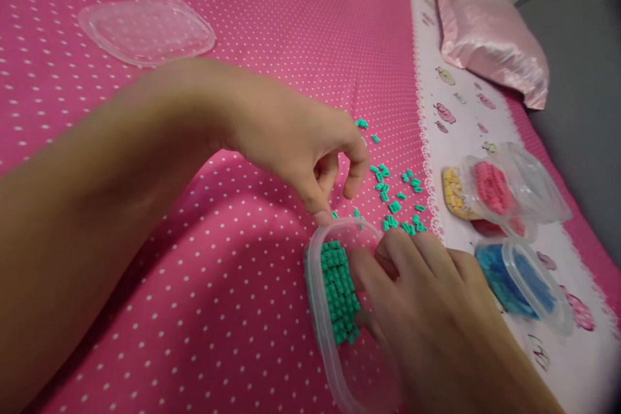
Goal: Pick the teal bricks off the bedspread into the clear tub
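Note:
A clear plastic container (323, 310) with a pale rim holds tight rows of small green building bricks (337, 291) along its left side. My right hand (427, 310) reaches into it, fingers bent and closed, with thumb and index finger against the edge of the packed bricks. The fingertips are partly hidden. Above the far rim is my left hand (310, 149), its fingers curved and apart from the thumb, nothing visible between them. Its thumb tip is at the container's rim; contact is unclear. Loose green bricks (395, 206) lie scattered beyond the container.
A clear lid (148, 32) lies on the pink dotted cloth (272, 32) at upper left. On the right, a container of blue pieces (514, 278) stands near tubs with yellow pieces (453, 191) and pink pieces (492, 187). A pink satin cushion (490, 39) lies at upper right.

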A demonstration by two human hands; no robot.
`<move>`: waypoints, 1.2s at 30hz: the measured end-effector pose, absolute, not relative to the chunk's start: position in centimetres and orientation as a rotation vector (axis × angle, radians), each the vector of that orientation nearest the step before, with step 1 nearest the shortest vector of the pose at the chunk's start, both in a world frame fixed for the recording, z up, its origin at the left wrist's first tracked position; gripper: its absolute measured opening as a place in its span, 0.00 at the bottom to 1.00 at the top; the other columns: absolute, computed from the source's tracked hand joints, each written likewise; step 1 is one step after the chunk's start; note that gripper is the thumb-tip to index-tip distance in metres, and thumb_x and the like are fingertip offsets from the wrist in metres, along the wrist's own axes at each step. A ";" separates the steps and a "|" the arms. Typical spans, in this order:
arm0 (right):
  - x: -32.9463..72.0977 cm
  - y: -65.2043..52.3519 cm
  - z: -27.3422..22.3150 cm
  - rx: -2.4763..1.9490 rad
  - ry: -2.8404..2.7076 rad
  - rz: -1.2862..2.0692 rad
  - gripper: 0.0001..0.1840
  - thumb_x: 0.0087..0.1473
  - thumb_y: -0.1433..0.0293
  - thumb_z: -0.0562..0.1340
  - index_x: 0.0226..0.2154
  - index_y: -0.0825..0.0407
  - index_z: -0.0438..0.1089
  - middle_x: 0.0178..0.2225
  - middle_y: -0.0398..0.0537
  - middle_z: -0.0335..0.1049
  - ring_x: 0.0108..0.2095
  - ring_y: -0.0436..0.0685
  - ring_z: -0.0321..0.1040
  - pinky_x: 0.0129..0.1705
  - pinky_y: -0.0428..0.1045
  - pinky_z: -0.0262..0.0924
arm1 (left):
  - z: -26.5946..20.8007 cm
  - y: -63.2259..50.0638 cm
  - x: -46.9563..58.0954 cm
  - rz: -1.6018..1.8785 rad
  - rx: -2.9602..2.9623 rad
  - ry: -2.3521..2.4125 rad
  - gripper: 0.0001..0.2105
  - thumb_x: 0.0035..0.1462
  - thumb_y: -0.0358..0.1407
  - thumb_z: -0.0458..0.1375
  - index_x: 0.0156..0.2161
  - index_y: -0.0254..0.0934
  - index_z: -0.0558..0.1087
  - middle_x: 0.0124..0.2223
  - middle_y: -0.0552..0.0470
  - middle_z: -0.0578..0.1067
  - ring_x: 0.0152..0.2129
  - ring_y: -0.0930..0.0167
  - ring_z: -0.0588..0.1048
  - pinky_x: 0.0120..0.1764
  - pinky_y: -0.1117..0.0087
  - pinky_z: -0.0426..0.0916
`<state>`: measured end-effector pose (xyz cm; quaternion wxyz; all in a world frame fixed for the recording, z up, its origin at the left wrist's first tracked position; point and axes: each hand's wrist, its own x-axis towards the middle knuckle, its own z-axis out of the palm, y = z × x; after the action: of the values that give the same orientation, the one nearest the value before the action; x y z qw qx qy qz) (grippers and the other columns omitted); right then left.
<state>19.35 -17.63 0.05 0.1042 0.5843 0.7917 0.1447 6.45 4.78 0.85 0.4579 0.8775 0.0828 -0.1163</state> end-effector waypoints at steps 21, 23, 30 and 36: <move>26.3 -8.5 -4.9 2.706 2.594 -0.164 0.12 0.64 0.70 0.60 0.49 0.48 0.74 0.45 0.51 0.73 0.47 0.61 0.68 0.51 0.57 0.60 | -3.4 4.5 8.1 0.170 2.833 0.447 0.16 0.56 0.36 0.67 0.48 0.37 0.70 0.45 0.49 0.73 0.42 0.64 0.69 0.45 0.64 0.61; 25.6 -8.1 -5.4 2.573 2.590 -0.061 0.13 0.63 0.68 0.62 0.49 0.45 0.76 0.48 0.50 0.75 0.51 0.63 0.66 0.54 0.61 0.54 | -3.0 4.8 7.9 0.130 2.843 0.488 0.15 0.55 0.37 0.68 0.45 0.37 0.72 0.43 0.49 0.72 0.41 0.65 0.69 0.44 0.65 0.60; 24.9 -8.1 -4.7 2.542 2.525 0.023 0.09 0.62 0.72 0.63 0.42 0.48 0.79 0.42 0.46 0.80 0.47 0.62 0.67 0.56 0.63 0.47 | -1.2 5.3 7.3 -0.031 2.845 0.600 0.15 0.56 0.44 0.66 0.42 0.35 0.74 0.44 0.45 0.71 0.42 0.63 0.66 0.45 0.63 0.59; 25.8 -8.4 -3.9 2.689 2.485 -0.129 0.06 0.58 0.72 0.66 0.39 0.51 0.78 0.38 0.50 0.81 0.42 0.60 0.71 0.48 0.58 0.61 | -1.1 5.4 7.1 -0.025 2.804 0.583 0.14 0.56 0.44 0.66 0.41 0.36 0.74 0.45 0.46 0.71 0.44 0.62 0.66 0.45 0.63 0.59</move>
<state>25.80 -8.43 -3.91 -0.2580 0.7090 0.6554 -0.0339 7.12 5.40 -1.15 0.1383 0.9696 0.2016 -0.0085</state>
